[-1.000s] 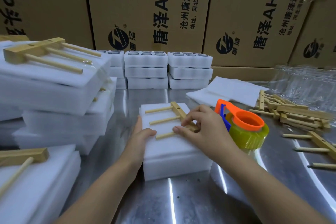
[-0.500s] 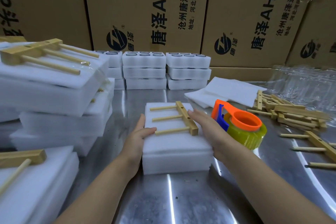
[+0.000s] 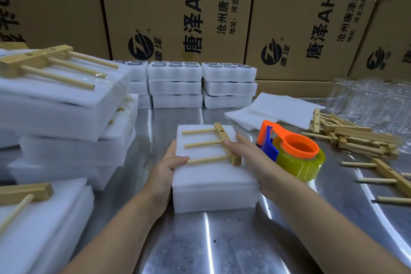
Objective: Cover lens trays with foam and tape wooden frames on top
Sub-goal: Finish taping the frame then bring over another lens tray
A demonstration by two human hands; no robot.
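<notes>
Between stacked white foam packs (image 3: 66, 118) and an orange-and-blue tape dispenser (image 3: 298, 151), left hand (image 3: 164, 171) and right hand (image 3: 255, 162), grips flat-fingered, are pressing a wooden-framed white foam block (image 3: 213, 187).

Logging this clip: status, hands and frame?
Left hand, right hand flat against sides of foam stack. Wooden frame on top, no tape visible. Tape dispenser close beside right hand.

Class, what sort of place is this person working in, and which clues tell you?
Probably a packing station in a small factory or warehouse: printed cardboard cartons standing behind a metal table, piles of foam lens trays, and a tape dispenser near a heap of wooden frames.
</notes>
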